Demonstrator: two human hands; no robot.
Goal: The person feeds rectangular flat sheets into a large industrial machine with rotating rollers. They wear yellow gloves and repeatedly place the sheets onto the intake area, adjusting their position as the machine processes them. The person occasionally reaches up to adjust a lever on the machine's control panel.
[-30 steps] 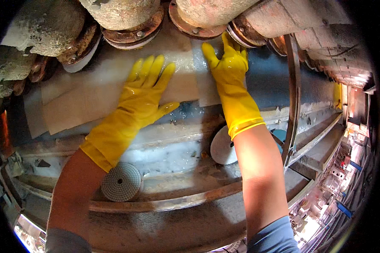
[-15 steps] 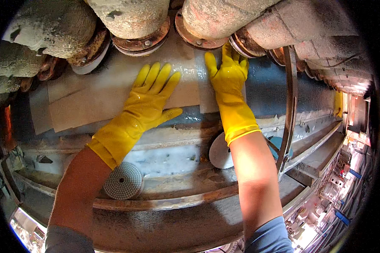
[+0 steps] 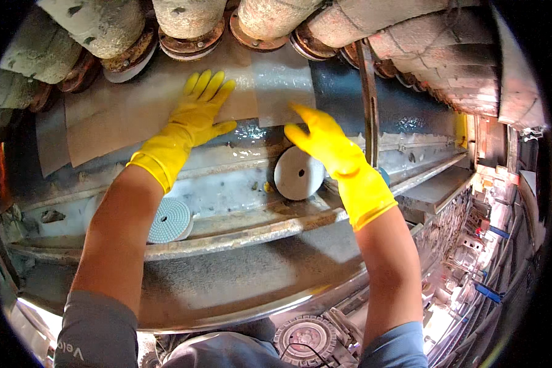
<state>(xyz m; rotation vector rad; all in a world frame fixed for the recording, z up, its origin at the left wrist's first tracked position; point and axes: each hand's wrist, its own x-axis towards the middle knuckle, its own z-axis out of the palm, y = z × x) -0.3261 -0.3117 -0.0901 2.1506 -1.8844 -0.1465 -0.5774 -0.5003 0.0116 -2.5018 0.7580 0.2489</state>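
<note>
Wet yellow rubber gloves cover both my hands. My left hand (image 3: 196,116) lies flat with fingers stretched on a thin brown sheet (image 3: 122,122), which rests on a dark, wet slab (image 3: 343,92). Beside it, a greyish, glossy wet sheet (image 3: 283,86) overlaps the brown one's right part. Just below that grey sheet's lower right corner is my right hand (image 3: 325,138), its thumb and forefinger apart and nothing visible between them. Its other fingers are partly hidden, and I cannot tell whether it touches the sheet.
Heavy crusted machine heads (image 3: 190,18) with rusty flanges hang over the slab's far side. An upright metal bar (image 3: 370,98) stands right of my right hand. A white disc (image 3: 294,184) and a gridded polishing pad (image 3: 167,227) rest against the near ledge, behind a metal rail (image 3: 251,233).
My right hand has drawn back toward me from under the machine heads, off the grey sheet's far part. The left hand stays flat on the brown sheet. The view has shifted.
</note>
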